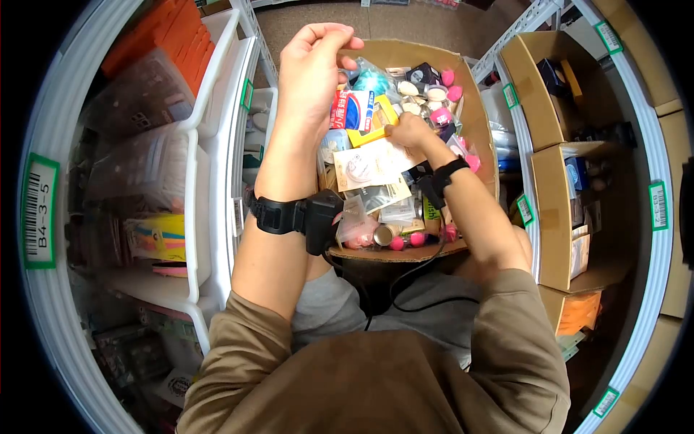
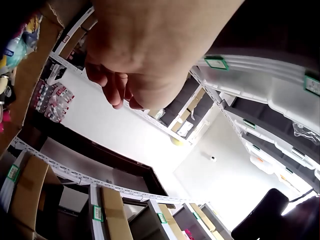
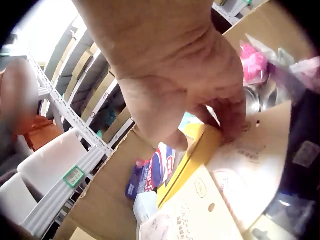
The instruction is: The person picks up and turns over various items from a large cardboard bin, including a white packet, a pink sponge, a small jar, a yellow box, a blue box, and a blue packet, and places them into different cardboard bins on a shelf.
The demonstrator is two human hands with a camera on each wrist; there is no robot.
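Note:
My right hand [image 1: 412, 133] reaches into a large cardboard box [image 1: 481, 101] full of small packaged goods. It grips the end of a yellow box [image 3: 204, 142], thumb on one side and fingers on the other in the right wrist view. Beside the yellow box lies a red, white and blue package [image 1: 353, 108]. Cream-coloured cards [image 1: 369, 165] lie just below that hand, overlapping one another. My left hand [image 1: 311, 69] is raised above the box's far left edge, fingers loosely curled and holding nothing.
Shelves with clear plastic bins [image 1: 195, 217] run along the left. Open cardboard cartons [image 1: 546, 210] fill the right shelves. Pink sponge-like pieces [image 1: 454, 94] and a bagged teal item [image 1: 371, 79] lie in the box. A black cable [image 1: 426, 304] crosses the lap.

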